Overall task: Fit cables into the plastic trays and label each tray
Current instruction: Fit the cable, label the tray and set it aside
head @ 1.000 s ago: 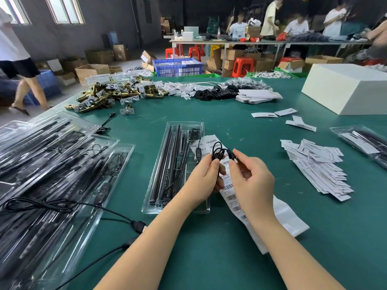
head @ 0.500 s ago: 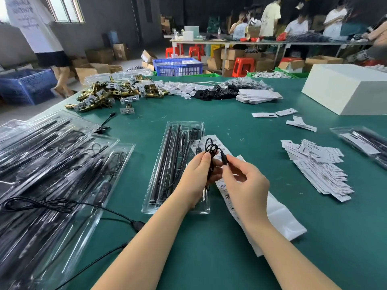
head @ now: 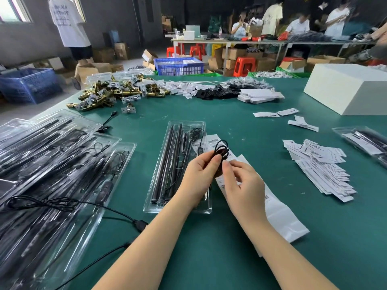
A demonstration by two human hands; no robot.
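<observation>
A clear plastic tray [head: 159,189] with black rods in it lies on the green table in front of me. Above its right side my left hand [head: 201,174] pinches a small coil of black cable [head: 221,148]. My right hand [head: 243,185] is at the same coil, its thumb and forefinger touching the cable's lower end. A strip of white barcode labels [head: 278,214] lies under both hands, running from the tray's top right toward me. An inline controller [head: 199,150] on the cable rests in the tray.
Stacked filled trays [head: 52,164] cover the left side, with a loose black cable [head: 83,203] trailing from them. A pile of white labels [head: 318,170] lies at the right, another tray [head: 364,141] at the far right edge, brass hardware [head: 109,94] and a white box [head: 347,88] farther back.
Both hands have shifted slightly left and nearer the tray, and the cable coil has been gathered tighter between them. A person in the background has walked right.
</observation>
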